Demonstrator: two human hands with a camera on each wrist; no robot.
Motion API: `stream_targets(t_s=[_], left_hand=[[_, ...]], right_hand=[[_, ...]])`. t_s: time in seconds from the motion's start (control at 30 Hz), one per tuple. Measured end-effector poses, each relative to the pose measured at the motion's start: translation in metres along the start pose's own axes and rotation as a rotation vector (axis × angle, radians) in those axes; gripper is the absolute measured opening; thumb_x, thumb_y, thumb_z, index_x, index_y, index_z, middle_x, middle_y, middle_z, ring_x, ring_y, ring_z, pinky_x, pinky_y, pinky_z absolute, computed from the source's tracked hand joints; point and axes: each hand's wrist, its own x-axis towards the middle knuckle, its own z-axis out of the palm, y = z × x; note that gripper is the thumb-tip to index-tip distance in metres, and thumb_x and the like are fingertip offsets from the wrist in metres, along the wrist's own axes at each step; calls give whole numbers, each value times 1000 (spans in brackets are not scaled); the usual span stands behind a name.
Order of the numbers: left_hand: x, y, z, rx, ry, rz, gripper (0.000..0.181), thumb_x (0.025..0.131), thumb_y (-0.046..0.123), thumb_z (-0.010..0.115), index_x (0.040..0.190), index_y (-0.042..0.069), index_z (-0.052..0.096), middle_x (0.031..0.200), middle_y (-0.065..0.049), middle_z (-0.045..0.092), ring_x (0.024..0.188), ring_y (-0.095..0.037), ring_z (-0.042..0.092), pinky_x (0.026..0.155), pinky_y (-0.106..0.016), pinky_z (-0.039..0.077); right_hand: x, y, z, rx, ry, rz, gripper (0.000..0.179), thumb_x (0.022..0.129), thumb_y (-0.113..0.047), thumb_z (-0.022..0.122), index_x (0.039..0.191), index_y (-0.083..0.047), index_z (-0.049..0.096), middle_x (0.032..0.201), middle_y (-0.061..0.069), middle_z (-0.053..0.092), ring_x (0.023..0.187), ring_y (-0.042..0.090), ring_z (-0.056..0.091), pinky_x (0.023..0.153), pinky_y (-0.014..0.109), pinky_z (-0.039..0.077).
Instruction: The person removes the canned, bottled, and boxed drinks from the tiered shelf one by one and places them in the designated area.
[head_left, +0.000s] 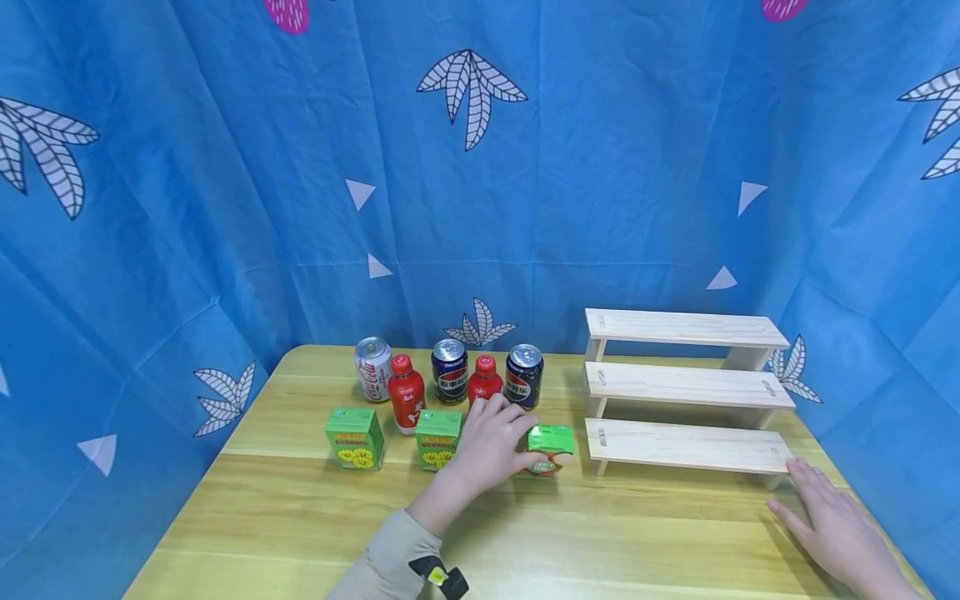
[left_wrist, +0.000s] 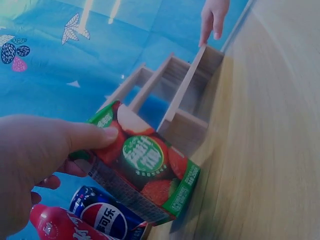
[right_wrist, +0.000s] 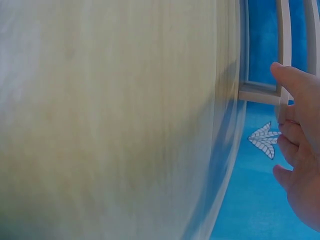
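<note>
My left hand [head_left: 491, 442] pinches a green and red juice box [head_left: 551, 439]. In the left wrist view, the thumb presses the fruit-printed face of that juice box [left_wrist: 145, 157], and the other fingers are partly hidden behind it. Whether the box touches the table I cannot tell. At the right, my right hand [head_left: 832, 525] touches the near right end of a three-tier wooden shelf [head_left: 686, 446] with its fingertips, fingers mostly extended. The right wrist view has this hand [right_wrist: 305, 135] at the shelf's end.
Left of the juice box stand two green cartons [head_left: 355, 439] with yellow flowers. Behind are two red bottles [head_left: 407, 396], a white-and-red Coca-Cola can [head_left: 373, 369] and two dark blue Pepsi cans [head_left: 524, 377]. A blue curtain [head_left: 600, 208] hangs behind the wooden table [head_left: 255, 517].
</note>
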Motion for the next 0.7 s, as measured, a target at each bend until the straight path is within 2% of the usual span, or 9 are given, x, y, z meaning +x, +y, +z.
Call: stream_targets(t_s=[0.27, 0.5, 0.7], left_hand=[[-1, -6, 1, 6, -23, -11, 57, 75, 70, 66, 112, 27, 71, 108, 11, 71, 95, -12, 47, 83, -32, 35], [-2, -10, 0, -10, -41, -24, 58, 75, 69, 68, 114, 26, 71, 108, 10, 71, 94, -12, 48, 85, -32, 36], [-2, -13, 1, -30, -37, -23, 58, 74, 67, 68, 114, 25, 72, 107, 10, 71, 95, -12, 49, 83, -31, 35]], right_hand=[[-2, 1, 3, -7, 43, -13, 73, 102, -35, 49, 146, 16, 21, 147, 41, 24, 140, 56, 15, 111, 69, 10], [0, 0, 2, -16, 23, 1, 75, 102, -37, 48, 145, 17, 21, 148, 41, 23, 140, 57, 15, 106, 70, 16], [0, 0, 2, -20, 28, 2, 74, 102, -37, 47, 145, 18, 22, 147, 41, 24, 140, 56, 15, 106, 70, 16]])
